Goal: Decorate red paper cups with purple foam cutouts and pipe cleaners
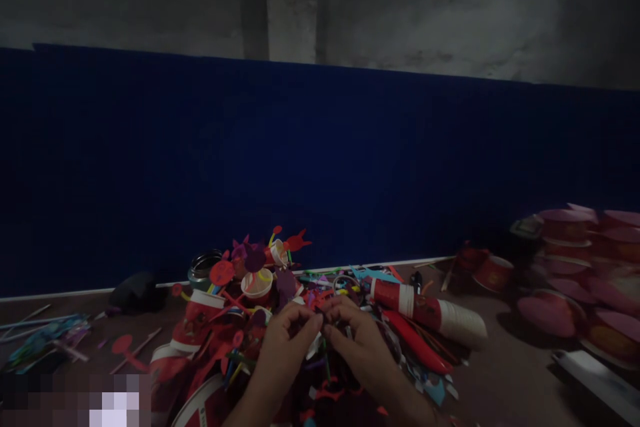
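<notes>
My left hand (285, 347) and my right hand (361, 340) meet fingertip to fingertip over a heap of paper craft pieces. Both are closed in a pinch. A small dark bit shows between the fingertips, too dim and small to name. Just below them a thin green stick (327, 361) stands out from the heap. To the left are red paper cups (204, 307) with coloured sticks and red and purple paper shapes fixed to them. A stack of white-rimmed red paper cups (440, 317) lies on its side to the right, beside a long, shiny red object (417, 341).
At the far right stand stacked pink and red tubs (565, 227). A white flat object (595, 377) lies in front of them. Blue and purple strips (50, 340) lie at left, near a dark lump (133, 297) and a glass jar (204, 268). A blue panel (310, 160) rises behind.
</notes>
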Demonstrator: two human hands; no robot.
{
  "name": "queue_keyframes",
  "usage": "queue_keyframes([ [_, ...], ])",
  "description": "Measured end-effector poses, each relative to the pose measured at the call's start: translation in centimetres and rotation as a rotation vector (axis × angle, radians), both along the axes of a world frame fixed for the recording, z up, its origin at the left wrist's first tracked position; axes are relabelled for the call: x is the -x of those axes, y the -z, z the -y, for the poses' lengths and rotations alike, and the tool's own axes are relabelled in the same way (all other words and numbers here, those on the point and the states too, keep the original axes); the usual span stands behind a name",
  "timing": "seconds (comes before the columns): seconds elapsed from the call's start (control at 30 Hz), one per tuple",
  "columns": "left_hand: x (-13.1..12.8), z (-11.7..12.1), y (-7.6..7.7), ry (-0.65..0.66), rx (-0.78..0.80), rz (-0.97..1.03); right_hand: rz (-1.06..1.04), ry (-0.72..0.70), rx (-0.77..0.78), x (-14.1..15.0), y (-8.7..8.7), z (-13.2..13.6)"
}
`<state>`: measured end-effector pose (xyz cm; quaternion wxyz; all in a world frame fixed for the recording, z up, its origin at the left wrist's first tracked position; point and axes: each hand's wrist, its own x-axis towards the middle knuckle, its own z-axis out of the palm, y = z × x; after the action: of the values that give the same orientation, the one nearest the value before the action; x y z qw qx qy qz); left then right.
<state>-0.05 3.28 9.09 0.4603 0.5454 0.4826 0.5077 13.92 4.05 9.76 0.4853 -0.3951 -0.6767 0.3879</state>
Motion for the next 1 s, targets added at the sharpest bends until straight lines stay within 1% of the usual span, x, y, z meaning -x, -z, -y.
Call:
queue_keyframes([
  [0.1,0.1,0.0,0.0,-0.022,-0.045,-0.033,-0.006,0.047,0.061,-0.1,0.2,-0.3],
  [0.2,0.2,0.1,-0.3,-0.107,-0.068,-0.048,-0.020,0.111,0.131,-0.3,0.1,-0.4],
  [0.3,0.3,0.1,-0.4,-0.203,-0.155,-0.131,-0.013,0.170,0.117,-0.4,-0.4,-0.1],
  [0.4,0.3,0.1,-0.2,-0.253,-0.277,-0.265,0.048,0.126,0.119,-0.1,-0.5,0.3],
  [0.5,0.1,0.2,0.2,-0.251,-0.322,-0.332,0.015,0.057,0.186,0.3,0.1,0.3],
  [0.63,-0.2,0.3,0.5,-0.213,-0.314,-0.305,-0.020,0.061,0.187,0.5,0.7,0.1],
  [0.83,-0.3,0.4,0.4,-0.217,-0.324,-0.310,0.001,0.031,0.207,0.4,0.4,0.1],
  [1.0,-0.5,0.6,0.6,-0.210,-0.337,-0.318,-0.038,0.017,0.249,0.4,0.5,0.2],
])
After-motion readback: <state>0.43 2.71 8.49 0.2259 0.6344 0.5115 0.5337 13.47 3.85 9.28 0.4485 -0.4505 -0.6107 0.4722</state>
